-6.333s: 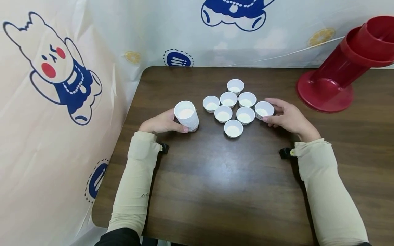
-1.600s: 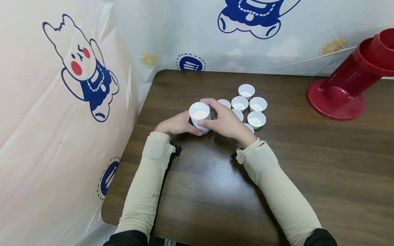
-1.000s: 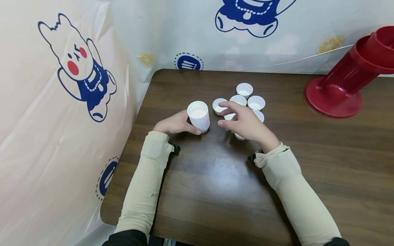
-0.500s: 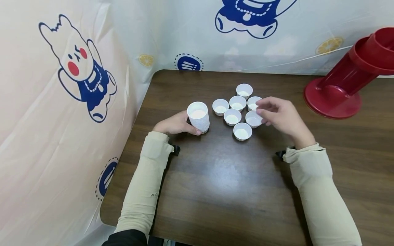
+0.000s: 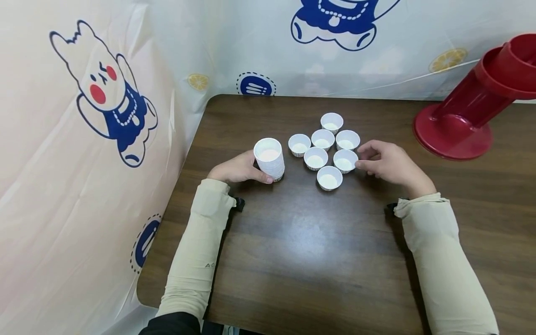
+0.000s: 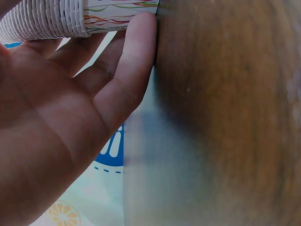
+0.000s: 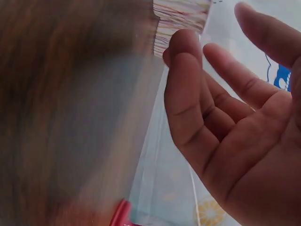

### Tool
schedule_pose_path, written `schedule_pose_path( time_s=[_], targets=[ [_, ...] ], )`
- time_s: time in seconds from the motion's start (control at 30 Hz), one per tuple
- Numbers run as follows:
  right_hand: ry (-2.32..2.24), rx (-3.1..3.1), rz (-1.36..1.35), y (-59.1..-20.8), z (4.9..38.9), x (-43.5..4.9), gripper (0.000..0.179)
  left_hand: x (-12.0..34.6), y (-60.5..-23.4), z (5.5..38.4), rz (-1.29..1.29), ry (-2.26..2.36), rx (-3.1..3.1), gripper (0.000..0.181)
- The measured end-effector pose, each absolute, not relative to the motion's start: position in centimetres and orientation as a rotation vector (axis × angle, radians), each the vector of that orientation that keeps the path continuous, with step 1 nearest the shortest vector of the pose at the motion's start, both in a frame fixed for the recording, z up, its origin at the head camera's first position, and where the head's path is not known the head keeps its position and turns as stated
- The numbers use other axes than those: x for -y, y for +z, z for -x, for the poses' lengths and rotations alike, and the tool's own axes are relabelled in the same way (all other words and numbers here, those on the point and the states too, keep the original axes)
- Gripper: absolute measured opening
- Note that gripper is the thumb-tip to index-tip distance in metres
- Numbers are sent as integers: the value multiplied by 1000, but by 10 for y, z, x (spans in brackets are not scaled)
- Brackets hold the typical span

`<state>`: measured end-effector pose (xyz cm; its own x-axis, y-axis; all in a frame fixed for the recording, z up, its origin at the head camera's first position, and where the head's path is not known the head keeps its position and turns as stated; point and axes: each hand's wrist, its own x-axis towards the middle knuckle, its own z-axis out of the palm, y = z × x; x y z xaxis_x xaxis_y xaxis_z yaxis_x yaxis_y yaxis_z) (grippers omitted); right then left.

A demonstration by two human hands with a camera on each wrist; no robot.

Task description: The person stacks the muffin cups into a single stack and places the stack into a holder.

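In the head view my left hand (image 5: 239, 168) grips an upright stack of nested white paper cups (image 5: 269, 159) standing on the table's left half. The left wrist view shows the stack's many rims and, on the lowest cup (image 6: 108, 16), coloured wavy lines, with a finger and the thumb around it. My right hand (image 5: 389, 163) is at the right side of the group of single cups, its fingertips right at the rim of the nearest cup (image 5: 345, 161). In the right wrist view the fingers (image 7: 184, 89) are loosely bent, with the thumb apart, holding nothing.
Several single white cups, such as the front one (image 5: 329, 178) and the back one (image 5: 331, 122), stand mouth-up close together on the brown wooden table (image 5: 293, 260). A red, tilted cylindrical holder on a round base (image 5: 453, 132) stands at the back right. Printed curtains (image 5: 176, 42) border the table.
Earlier my right hand held the rightmost cup, then brought it to the stack; that cup is gone from the group. Since then the right hand has moved back right. The left hand stayed on the stack.
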<state>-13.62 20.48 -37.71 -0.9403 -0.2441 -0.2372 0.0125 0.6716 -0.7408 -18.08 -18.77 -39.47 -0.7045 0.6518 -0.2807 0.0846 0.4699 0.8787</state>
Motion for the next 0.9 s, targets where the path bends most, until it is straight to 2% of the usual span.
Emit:
schedule_pose_path(
  time_s=[0.43,0.9],
  targets=[
    [-923,-2637,277,-383,139,-192,65,188,-394,181,-595,1229,-2108,78],
    [-879,-2689,318,-390,138,-188,63,188,-397,183,-585,1211,-2125,80]
  ],
)
